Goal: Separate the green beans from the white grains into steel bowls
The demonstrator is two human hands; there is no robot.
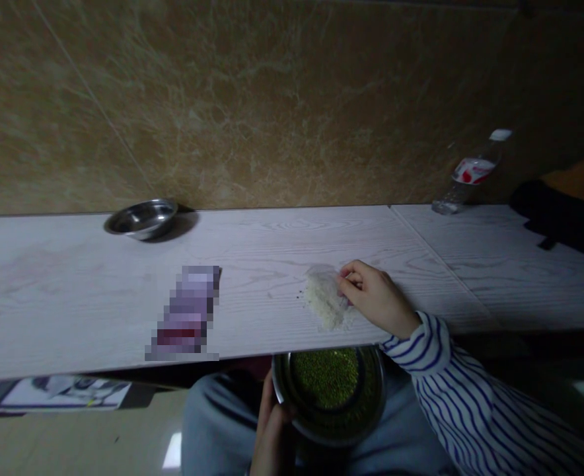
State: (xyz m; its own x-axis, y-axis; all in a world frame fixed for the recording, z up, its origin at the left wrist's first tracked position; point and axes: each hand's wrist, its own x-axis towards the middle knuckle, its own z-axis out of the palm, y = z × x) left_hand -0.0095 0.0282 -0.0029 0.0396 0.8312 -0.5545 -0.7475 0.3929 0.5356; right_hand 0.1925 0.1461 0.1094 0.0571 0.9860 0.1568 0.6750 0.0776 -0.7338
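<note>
A small heap of white rice [328, 305] lies on the table near its front edge, with a few dark specks to its left. My right hand [374, 294] is at the heap's right side, fingers pinched on a thin, see-through piece [326, 272] that looks like plastic; its exact shape is hard to make out. Below the table edge, a metal bowl of green mung beans [329, 380] sits at my lap. My left hand [275, 423] grips the left rim of this metal bowl [339, 436], with its thumb side toward the rim.
An empty-looking steel bowl [143, 221] stands at the back left by the wall. A blurred-out flat object [185, 314] lies left of the rice. A clear bottle [470, 173] with a white cap stands at the back right, beside dark cloth [564, 215]. The table's front edge overhangs my lap.
</note>
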